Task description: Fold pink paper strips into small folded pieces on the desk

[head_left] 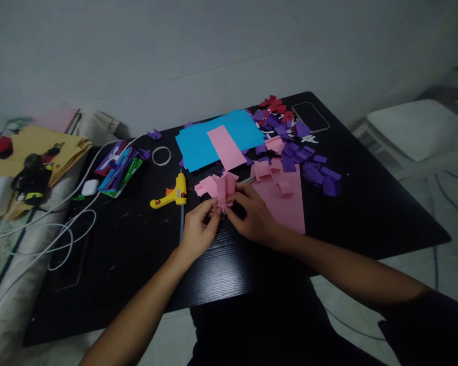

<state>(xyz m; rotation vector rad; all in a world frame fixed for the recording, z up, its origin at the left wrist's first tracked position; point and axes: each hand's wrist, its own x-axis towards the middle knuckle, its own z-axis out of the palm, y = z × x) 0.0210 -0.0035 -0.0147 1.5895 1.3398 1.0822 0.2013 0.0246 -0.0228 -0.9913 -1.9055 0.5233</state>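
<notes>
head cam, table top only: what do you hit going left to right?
white cables → colourful paper packet → tape ring → yellow glue gun → left hand → right hand → purple paper scraps

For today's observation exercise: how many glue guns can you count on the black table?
1. The yellow glue gun lies on the black table, just left of the pink folded paper pinched by the left hand and right hand. Others may hide under the paper scraps.
</notes>
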